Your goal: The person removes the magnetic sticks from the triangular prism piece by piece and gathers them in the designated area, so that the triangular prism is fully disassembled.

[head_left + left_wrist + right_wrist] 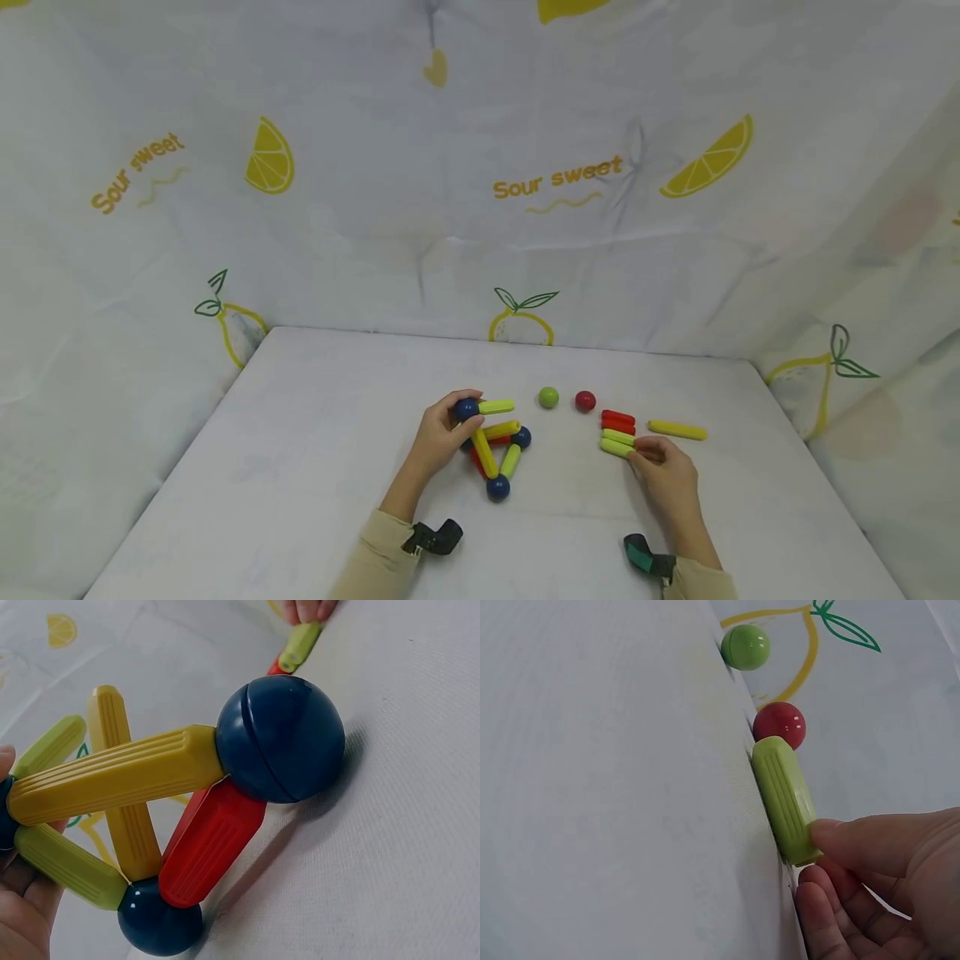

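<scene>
"Where's the main piece?"

"The ball-and-rod frame (487, 455) is on the table (300, 467), at six o'clock from the middle of the head view. I count four blue balls: the held blue ball (466, 408), and from it one at four o'clock, one at five, and a partly hidden one at six."

"And its rods?"

"From the head I see two yellow, two red, two light green, one of the greens jutting from the held ball towards three. The hand covers part, so I can't swear to a total."

"What are the hands doing?"

"The left hand (437, 435) grasps that held ball between thumb and fingers. The right hand (670, 477), off at three o'clock, pinches the end of the nearest loose green rod (617, 448)."

"How many loose pieces?"

"Five rods: that one, a second green just beside it, two red rods (618, 427) at twelve from the greens, and one yellow rod (677, 430) at three from the reds. Plus two balls: one green ball (548, 397) between one and two o'clock of the frame, one red ball (585, 402) at two."

"Behind?"

"A curtain (360, 250) with two whole lemon slices."
</scene>
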Demonstrator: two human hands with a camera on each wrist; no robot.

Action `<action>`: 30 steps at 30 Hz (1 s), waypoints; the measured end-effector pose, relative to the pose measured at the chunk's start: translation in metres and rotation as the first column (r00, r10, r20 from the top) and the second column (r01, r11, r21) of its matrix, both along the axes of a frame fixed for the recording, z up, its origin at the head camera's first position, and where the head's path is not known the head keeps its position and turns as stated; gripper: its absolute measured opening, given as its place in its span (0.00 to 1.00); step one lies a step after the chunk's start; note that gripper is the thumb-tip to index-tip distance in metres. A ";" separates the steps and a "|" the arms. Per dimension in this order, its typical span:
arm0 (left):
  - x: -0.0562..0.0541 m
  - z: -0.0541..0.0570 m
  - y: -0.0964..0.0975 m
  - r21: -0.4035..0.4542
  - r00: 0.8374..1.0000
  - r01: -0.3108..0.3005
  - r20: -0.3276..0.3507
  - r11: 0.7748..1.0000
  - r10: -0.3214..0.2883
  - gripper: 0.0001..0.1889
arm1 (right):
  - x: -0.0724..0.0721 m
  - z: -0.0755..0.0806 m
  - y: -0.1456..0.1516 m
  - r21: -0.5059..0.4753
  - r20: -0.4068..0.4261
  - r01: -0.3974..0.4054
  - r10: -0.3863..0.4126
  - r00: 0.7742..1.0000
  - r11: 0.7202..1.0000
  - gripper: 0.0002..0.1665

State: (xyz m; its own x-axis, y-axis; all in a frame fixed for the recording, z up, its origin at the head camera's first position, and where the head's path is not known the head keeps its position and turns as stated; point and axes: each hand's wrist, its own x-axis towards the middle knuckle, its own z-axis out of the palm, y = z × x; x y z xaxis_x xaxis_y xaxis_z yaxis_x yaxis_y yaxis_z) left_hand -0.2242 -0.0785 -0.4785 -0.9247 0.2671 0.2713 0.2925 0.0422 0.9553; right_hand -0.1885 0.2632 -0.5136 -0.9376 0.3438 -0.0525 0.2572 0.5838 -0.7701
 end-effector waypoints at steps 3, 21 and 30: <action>0.004 0.007 -0.002 -0.004 1.000 0.013 -0.005 1.000 -0.013 0.19 | -0.001 0.000 0.000 -0.003 0.001 0.012 -0.012 1.000 1.000 0.18; 0.006 0.013 -0.008 -0.020 0.998 0.024 -0.050 0.999 -0.025 0.21 | -0.003 0.024 -0.027 -0.161 -0.169 -0.072 0.044 0.985 0.984 0.25; 0.007 0.010 -0.005 -0.016 0.998 0.046 -0.047 0.999 -0.047 0.21 | -0.005 0.026 -0.049 -0.212 -0.207 -0.241 0.197 0.958 0.947 0.24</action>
